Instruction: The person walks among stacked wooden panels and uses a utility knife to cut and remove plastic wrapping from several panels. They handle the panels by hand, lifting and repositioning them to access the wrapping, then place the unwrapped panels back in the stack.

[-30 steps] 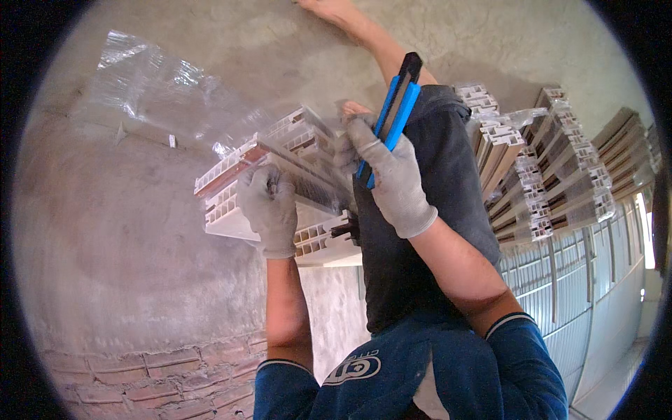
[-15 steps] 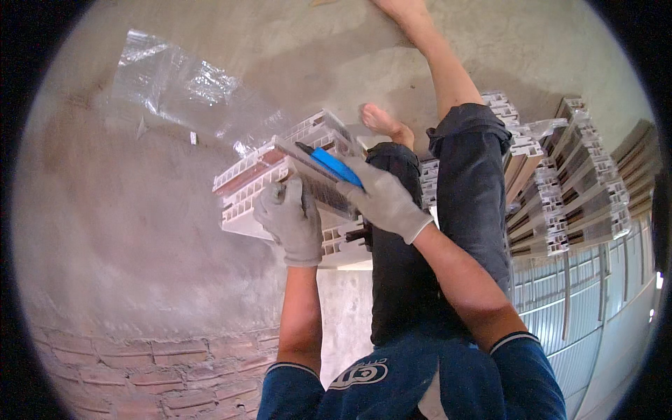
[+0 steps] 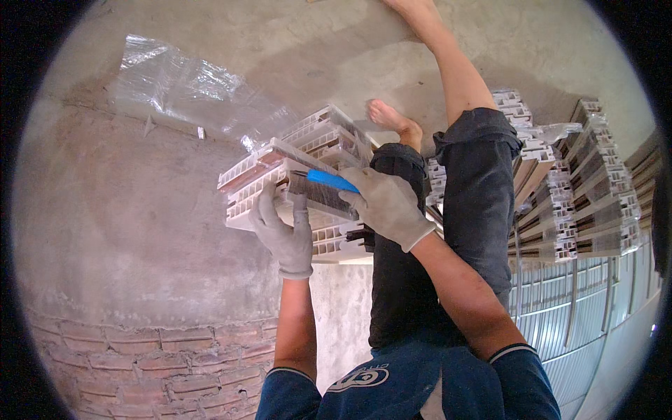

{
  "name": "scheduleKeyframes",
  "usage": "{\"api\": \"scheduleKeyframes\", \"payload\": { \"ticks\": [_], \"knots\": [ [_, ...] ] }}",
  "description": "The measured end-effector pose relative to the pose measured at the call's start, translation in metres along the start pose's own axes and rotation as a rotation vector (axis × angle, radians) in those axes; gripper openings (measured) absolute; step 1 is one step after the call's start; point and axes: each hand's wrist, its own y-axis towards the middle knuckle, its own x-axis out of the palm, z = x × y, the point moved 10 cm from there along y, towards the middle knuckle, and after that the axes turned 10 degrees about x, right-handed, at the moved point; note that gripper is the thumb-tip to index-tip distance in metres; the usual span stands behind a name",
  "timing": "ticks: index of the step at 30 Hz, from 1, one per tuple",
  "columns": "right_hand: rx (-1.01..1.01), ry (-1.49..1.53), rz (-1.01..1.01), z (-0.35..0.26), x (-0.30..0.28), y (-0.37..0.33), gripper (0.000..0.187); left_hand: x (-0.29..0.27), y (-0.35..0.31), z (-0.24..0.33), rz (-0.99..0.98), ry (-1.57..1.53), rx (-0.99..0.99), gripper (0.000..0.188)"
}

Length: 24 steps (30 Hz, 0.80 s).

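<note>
Both my hands wear pale grey gloves. In my right hand (image 3: 392, 203) is a slim tool with a blue handle (image 3: 332, 180). Its thin dark tip points left to the end of a stack of white hollow-profile panels (image 3: 241, 211); the tool's exact kind is unclear. My left hand (image 3: 283, 234) is open at that end, thumb apart, fingertips against the cut edge close to the tip. Clear plastic film covers part of the stack, and a reddish-brown strip (image 3: 269, 158) shows between the upper layers.
Crumpled clear film (image 3: 175, 80) lies on the concrete floor beyond the stack. Further bundles of wrapped profiles (image 3: 602, 182) stand at the right beside corrugated sheeting (image 3: 560, 301). A brick wall (image 3: 161, 364) is at lower left. My legs (image 3: 476, 196) are right of the stack.
My left hand has opened from a closed grip and its fingers have spread at the panel edge. The blue-handled tool has swung flatter, its tip now lower, near the left fingers.
</note>
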Motion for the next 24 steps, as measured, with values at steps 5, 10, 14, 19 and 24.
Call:
{"api": "scheduleKeyframes", "payload": {
  "ticks": [5, 10, 14, 19, 24],
  "knots": [
    [0.032, -0.005, -0.078, 0.003, 0.009, -0.001, 0.032, 0.005, 0.005, 0.011, -0.032, 0.079, 0.113, 0.036],
    [-0.011, -0.055, -0.060, 0.001, 0.010, -0.002, 0.026, 0.006, -0.003, 0.007, -0.009, 0.096, 0.095, 0.036],
    [0.018, -0.146, -0.127, 0.007, 0.021, -0.001, 0.026, 0.005, -0.007, 0.004, -0.007, 0.108, 0.065, 0.037],
    [0.090, -0.050, -0.138, 0.010, 0.018, 0.001, 0.029, 0.004, 0.004, 0.013, -0.025, 0.110, 0.058, 0.039],
    [0.118, 0.109, 0.013, 0.004, -0.007, 0.007, 0.029, 0.018, 0.026, 0.021, -0.238, 0.332, 0.099, 0.029]
  ]
}}
